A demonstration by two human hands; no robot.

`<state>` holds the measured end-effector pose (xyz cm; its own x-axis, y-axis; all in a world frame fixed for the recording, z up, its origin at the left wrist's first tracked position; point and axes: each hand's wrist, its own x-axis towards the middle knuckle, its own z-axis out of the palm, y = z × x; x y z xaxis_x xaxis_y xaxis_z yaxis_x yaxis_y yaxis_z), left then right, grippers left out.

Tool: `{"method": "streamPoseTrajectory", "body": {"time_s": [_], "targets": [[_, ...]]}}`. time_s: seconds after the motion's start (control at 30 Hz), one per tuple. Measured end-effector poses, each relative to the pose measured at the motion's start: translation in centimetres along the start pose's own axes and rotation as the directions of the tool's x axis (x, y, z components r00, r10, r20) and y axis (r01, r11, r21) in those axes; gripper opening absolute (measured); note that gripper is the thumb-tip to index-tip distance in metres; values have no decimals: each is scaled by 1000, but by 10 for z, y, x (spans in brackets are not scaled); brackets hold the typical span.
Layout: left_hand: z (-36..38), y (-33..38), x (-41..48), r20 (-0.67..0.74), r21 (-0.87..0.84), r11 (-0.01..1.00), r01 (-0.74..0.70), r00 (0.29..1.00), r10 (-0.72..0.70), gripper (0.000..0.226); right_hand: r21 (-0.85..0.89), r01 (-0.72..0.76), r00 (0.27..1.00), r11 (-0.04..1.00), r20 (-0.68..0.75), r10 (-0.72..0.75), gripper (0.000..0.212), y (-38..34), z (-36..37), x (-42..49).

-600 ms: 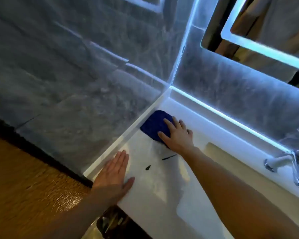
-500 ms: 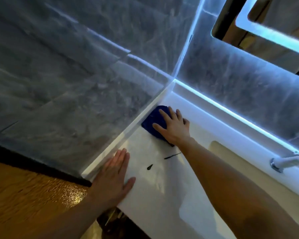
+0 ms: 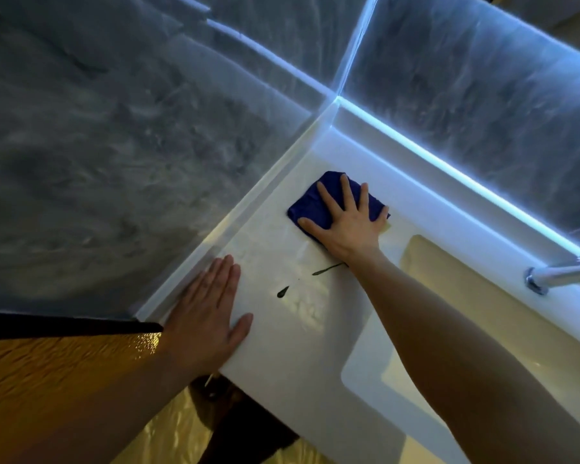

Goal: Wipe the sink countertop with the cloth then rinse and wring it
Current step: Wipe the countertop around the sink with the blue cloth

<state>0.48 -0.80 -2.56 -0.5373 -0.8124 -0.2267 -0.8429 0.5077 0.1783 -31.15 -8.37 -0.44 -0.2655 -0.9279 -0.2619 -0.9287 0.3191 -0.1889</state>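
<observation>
A folded blue cloth lies on the white countertop near the back left corner. My right hand presses flat on the cloth with fingers spread. My left hand rests flat on the countertop's front left edge, fingers apart, holding nothing. Two dark marks sit on the countertop between my hands. The sink basin lies to the right, partly hidden by my right forearm.
A chrome faucet stands at the right edge. Grey marble walls rise at the left and back, with a lit strip along the back ledge. A brown patterned floor shows below left.
My right hand has slid the cloth away from the side wall, toward the right and the sink basin. The left hand has stayed planted. The camera has tilted downward.
</observation>
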Motion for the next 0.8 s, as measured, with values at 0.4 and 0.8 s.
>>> {"method": "streamPoseTrajectory", "body": {"time_s": [0.4, 0.8], "targets": [[-4, 5, -4, -67, 28, 1000, 0, 998, 2, 85, 18, -16, 999, 1000, -50, 17, 90, -13, 33, -85], [-2, 2, -4, -77, 8, 1000, -25, 997, 26, 92, -49, 103, 995, 994, -2, -103, 82, -58, 64, -181]]}}
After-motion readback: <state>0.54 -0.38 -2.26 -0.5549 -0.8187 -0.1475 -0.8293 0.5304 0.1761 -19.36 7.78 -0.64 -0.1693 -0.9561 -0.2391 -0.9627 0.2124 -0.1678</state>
